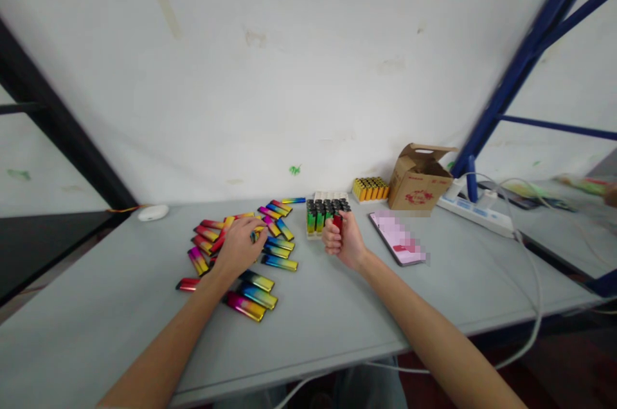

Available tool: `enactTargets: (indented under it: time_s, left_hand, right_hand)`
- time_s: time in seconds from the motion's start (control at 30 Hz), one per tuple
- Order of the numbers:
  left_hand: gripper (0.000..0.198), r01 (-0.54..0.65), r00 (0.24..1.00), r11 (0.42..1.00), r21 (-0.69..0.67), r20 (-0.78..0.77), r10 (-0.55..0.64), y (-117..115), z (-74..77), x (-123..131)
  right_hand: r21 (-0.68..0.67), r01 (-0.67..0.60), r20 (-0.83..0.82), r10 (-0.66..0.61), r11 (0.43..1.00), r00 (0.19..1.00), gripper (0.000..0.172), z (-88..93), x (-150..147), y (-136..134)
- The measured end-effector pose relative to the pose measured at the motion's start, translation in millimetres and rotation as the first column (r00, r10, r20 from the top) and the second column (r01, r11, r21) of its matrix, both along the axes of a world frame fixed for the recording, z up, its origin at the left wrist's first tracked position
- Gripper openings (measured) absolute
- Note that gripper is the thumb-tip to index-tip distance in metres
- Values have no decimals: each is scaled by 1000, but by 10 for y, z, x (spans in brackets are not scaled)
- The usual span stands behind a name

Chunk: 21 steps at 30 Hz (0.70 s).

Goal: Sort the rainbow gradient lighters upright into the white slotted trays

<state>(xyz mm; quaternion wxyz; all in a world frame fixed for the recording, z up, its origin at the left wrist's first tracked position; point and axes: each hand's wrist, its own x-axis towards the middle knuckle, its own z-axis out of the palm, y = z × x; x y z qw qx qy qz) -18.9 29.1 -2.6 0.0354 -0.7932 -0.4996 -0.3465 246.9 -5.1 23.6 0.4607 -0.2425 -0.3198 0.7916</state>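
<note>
My right hand point(344, 242) is wrapped round a red lighter point(338, 222) held upright, its lower part hidden by the fingers. Directly behind it stands a white tray of green lighters point(319, 218) with black tops, in rows. My left hand point(242, 238) is over a loose pile of shiny two-tone lighter cases, its fingers curled together at the pile's right side. What these fingers pinch is mostly hidden. Around that hand lie a pink-and-yellow case point(245, 306), a blue-and-yellow case point(279, 262) and several red ones.
At the back stands a tray of yellow lighters point(371, 189) beside an open cardboard box point(418, 181). A phone point(398, 238) lies right of my right hand. A power strip point(477, 213) with white cables is at the right; a white rounded device point(153, 213) is at the left.
</note>
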Motion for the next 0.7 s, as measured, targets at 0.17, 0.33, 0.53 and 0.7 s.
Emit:
enactTargets:
  time_s: [0.17, 0.33, 0.53, 0.7]
  left_hand:
    - [27, 1, 1000, 1000, 11, -17, 0, 2, -4, -6]
    - [26, -1, 1000, 1000, 11, -31, 1, -9, 5, -3]
    - [28, -10, 999, 1000, 4, -37, 10, -4, 0, -7]
    - [28, -9, 1000, 1000, 0, -28, 9, -9, 11, -5]
  right_hand:
    - [-46, 63, 41, -61, 997, 997, 41, 84, -41, -69]
    - [-67, 103, 104, -96, 992, 990, 39, 127, -113, -124]
    - [-64, 115, 158, -103, 991, 982, 35, 102, -141, -132]
    - [-54, 63, 133, -55, 997, 990, 35, 71, -121, -108]
